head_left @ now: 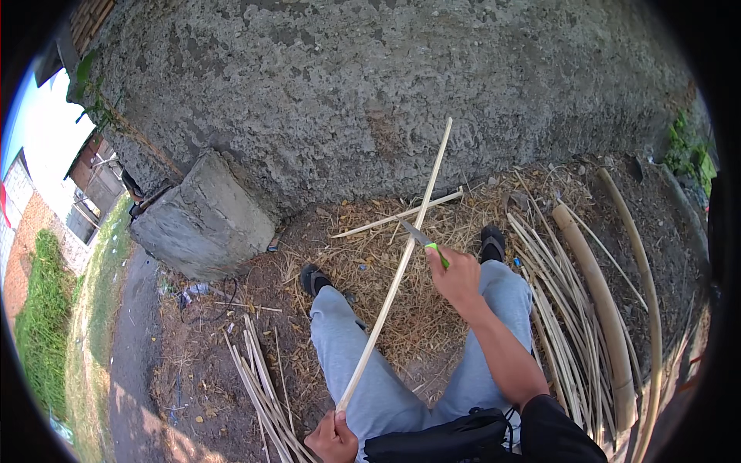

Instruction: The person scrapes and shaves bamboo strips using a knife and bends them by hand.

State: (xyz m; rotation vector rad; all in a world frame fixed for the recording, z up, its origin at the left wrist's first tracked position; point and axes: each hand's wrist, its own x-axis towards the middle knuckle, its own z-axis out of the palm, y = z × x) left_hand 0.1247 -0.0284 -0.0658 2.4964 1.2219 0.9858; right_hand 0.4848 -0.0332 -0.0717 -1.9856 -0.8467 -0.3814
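Observation:
A long, pale bamboo strip (386, 305) slants up and away from my lap, its far end pointing at the wall. My left hand (333, 441), low in the picture by my left thigh, is closed around the near end of the strip. In my right hand (457, 278) is a knife (419, 234) with a green handle, gripped above my right knee. Its blade points up and left and lies against or just over the strip about halfway along; actual contact cannot be made out. Beyond it, another pale strip (394, 214) lies across the ground by the wall.
Several split strips (559, 324) lie in a bundle on my right, beside a thick bamboo pole (598, 309) and a curved pole (639, 278). A smaller bundle (262, 386) is at my left. A concrete block (208, 216) stands against the rough grey wall (347, 100). Shavings (409, 332) cover the ground.

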